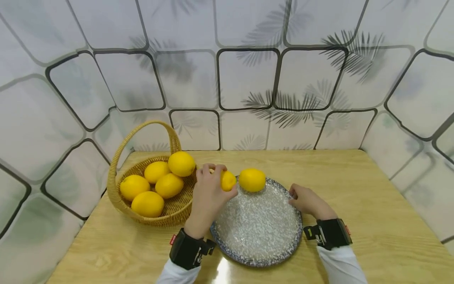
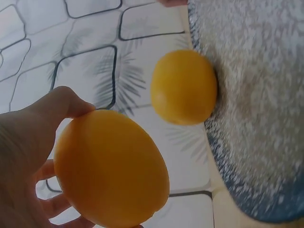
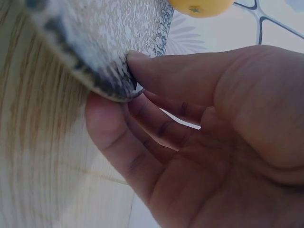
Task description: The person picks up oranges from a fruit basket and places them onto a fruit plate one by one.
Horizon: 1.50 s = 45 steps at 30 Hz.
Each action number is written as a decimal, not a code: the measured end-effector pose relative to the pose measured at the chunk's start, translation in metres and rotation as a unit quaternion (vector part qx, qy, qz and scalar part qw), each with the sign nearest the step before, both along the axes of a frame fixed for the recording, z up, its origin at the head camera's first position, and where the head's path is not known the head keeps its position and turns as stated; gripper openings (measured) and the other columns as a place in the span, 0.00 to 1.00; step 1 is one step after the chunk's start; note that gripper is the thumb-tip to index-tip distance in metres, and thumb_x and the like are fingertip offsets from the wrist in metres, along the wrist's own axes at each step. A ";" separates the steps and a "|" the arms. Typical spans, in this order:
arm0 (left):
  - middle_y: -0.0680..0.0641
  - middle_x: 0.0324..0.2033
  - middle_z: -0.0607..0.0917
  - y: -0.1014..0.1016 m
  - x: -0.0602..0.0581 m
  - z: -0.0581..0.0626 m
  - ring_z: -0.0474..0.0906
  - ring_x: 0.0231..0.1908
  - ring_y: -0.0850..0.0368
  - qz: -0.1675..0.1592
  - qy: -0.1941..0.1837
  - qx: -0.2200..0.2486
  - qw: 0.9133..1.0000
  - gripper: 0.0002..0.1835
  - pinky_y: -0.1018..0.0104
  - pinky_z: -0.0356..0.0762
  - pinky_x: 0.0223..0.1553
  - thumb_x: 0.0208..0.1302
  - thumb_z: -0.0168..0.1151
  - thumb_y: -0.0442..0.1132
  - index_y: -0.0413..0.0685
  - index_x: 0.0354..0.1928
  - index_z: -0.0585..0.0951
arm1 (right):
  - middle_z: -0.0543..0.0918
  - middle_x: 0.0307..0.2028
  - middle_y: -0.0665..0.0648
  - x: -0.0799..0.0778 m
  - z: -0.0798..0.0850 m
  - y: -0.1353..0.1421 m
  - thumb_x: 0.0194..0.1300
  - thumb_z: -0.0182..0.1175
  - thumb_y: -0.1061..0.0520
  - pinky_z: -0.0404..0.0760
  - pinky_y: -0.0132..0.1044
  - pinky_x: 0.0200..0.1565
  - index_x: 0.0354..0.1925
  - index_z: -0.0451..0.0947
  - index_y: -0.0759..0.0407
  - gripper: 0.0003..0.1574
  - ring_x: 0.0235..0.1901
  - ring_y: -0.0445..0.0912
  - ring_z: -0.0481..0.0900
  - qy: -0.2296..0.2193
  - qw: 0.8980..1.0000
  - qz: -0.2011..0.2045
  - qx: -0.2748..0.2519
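My left hand point(image 1: 210, 192) grips a yellow lemon point(image 2: 111, 168), thumb on one side and fingers curled round the other. In the head view it is over the left edge of a round speckled plate point(image 1: 260, 225), beside the basket. Another lemon point(image 1: 252, 180) sits on the plate near its far rim. At the plate's right rim, my right hand point(image 1: 309, 200) pinches the edge; the right wrist view has the thumb point(image 3: 156, 71) on top and fingers underneath.
On the left stands a wicker basket point(image 1: 184, 215) with a tall handle, holding several lemons point(image 1: 147, 204). The wooden table point(image 1: 369, 221) meets a patterned wall covering point(image 1: 248, 130) at the back and sides. Black bands with small devices wrap both wrists.
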State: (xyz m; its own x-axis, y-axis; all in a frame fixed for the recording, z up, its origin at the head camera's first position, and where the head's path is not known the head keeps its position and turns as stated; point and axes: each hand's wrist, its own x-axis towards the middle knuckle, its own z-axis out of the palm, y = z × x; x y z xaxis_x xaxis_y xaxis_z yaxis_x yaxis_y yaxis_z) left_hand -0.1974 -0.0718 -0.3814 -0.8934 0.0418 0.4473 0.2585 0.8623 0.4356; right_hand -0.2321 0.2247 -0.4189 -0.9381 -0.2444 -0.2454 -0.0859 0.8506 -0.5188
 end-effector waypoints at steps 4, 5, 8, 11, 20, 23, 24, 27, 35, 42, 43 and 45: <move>0.40 0.50 0.76 0.010 -0.002 -0.010 0.72 0.49 0.41 -0.017 0.008 -0.015 1.000 0.26 0.58 0.78 0.34 0.54 0.74 0.52 0.51 0.52 0.80 | 0.80 0.41 0.66 -0.001 0.001 -0.001 0.71 0.59 0.63 0.77 0.44 0.38 0.49 0.71 0.69 0.13 0.38 0.53 0.77 0.003 1.000 -0.004 -0.001; 0.40 0.50 0.76 0.012 -0.003 -0.013 0.72 0.48 0.41 -0.019 0.009 -0.024 0.999 0.26 0.58 0.77 0.34 0.53 0.74 0.53 0.52 0.52 0.80 | 0.80 0.41 0.66 -0.001 0.001 -0.002 0.71 0.59 0.63 0.77 0.44 0.38 0.49 0.71 0.69 0.12 0.38 0.53 0.77 0.004 1.000 -0.004 0.001; 0.41 0.48 0.76 0.017 -0.004 -0.022 0.71 0.46 0.42 -0.025 0.004 -0.049 0.999 0.27 0.60 0.75 0.32 0.52 0.73 0.54 0.52 0.52 0.81 | 0.80 0.40 0.65 0.000 0.000 -0.003 0.71 0.58 0.63 0.77 0.43 0.37 0.49 0.71 0.70 0.12 0.37 0.52 0.76 0.003 1.000 -0.001 0.001; 0.42 0.47 0.75 0.018 -0.005 -0.027 0.72 0.47 0.43 -0.027 -0.016 -0.069 0.997 0.27 0.60 0.75 0.30 0.52 0.73 0.53 0.53 0.53 0.81 | 0.80 0.39 0.64 0.001 0.000 -0.004 0.71 0.58 0.63 0.75 0.42 0.36 0.48 0.71 0.69 0.12 0.36 0.51 0.75 -0.002 1.000 0.002 -0.002; 0.44 0.49 0.76 0.018 -0.013 -0.029 0.71 0.49 0.43 -0.021 -0.032 -0.090 0.995 0.25 0.55 0.78 0.35 0.53 0.74 0.52 0.56 0.53 0.80 | 0.81 0.41 0.67 -0.003 0.002 -0.001 0.71 0.58 0.62 0.78 0.45 0.38 0.49 0.71 0.70 0.13 0.38 0.53 0.78 0.009 1.000 0.003 0.006; 0.44 0.49 0.76 0.017 -0.014 -0.031 0.72 0.50 0.43 -0.024 -0.038 -0.090 0.995 0.24 0.55 0.79 0.34 0.53 0.74 0.51 0.56 0.52 0.81 | 0.81 0.42 0.68 -0.002 0.003 -0.001 0.71 0.58 0.62 0.79 0.45 0.39 0.49 0.71 0.70 0.13 0.39 0.54 0.79 0.004 1.000 0.001 0.006; 0.44 0.49 0.76 0.017 -0.013 -0.032 0.72 0.50 0.43 -0.025 -0.042 -0.089 0.995 0.24 0.54 0.79 0.35 0.53 0.74 0.51 0.56 0.52 0.81 | 0.81 0.42 0.68 -0.002 0.003 -0.001 0.72 0.58 0.62 0.79 0.45 0.39 0.49 0.71 0.70 0.13 0.39 0.54 0.79 0.002 1.000 0.000 0.006; 0.44 0.49 0.76 0.016 -0.012 -0.035 0.72 0.51 0.43 -0.027 -0.051 -0.085 0.995 0.24 0.53 0.80 0.35 0.54 0.75 0.51 0.55 0.52 0.81 | 0.81 0.43 0.68 0.000 0.003 -0.003 0.72 0.57 0.63 0.79 0.45 0.39 0.49 0.71 0.71 0.13 0.40 0.55 0.79 -0.005 1.000 -0.005 0.001; 0.43 0.51 0.76 0.014 -0.013 -0.040 0.72 0.53 0.41 -0.029 -0.057 -0.091 0.994 0.23 0.51 0.82 0.35 0.54 0.75 0.49 0.55 0.52 0.81 | 0.81 0.42 0.68 0.001 0.004 -0.005 0.72 0.57 0.63 0.79 0.44 0.38 0.49 0.71 0.70 0.12 0.39 0.54 0.78 -0.006 1.000 -0.005 0.000; 0.44 0.51 0.75 0.014 -0.012 -0.042 0.71 0.52 0.42 -0.035 -0.065 -0.090 0.993 0.23 0.50 0.81 0.36 0.55 0.75 0.49 0.55 0.53 0.81 | 0.81 0.41 0.66 0.001 0.003 -0.005 0.72 0.57 0.62 0.78 0.43 0.38 0.48 0.71 0.69 0.12 0.38 0.52 0.78 -0.008 1.000 -0.006 0.004; 0.44 0.51 0.75 0.014 -0.012 -0.042 0.71 0.52 0.42 -0.035 -0.064 -0.090 0.993 0.24 0.50 0.81 0.36 0.55 0.75 0.49 0.55 0.53 0.81 | 0.81 0.41 0.66 0.001 0.002 -0.005 0.72 0.57 0.62 0.78 0.43 0.38 0.48 0.71 0.69 0.12 0.37 0.52 0.77 -0.007 1.000 -0.005 0.004; 0.44 0.51 0.76 0.014 -0.011 -0.042 0.71 0.52 0.42 -0.035 -0.063 -0.092 0.993 0.24 0.49 0.81 0.36 0.55 0.75 0.49 0.55 0.53 0.81 | 0.81 0.41 0.66 0.001 0.002 -0.004 0.72 0.57 0.62 0.77 0.43 0.37 0.48 0.71 0.69 0.12 0.37 0.52 0.77 -0.006 1.000 -0.005 0.004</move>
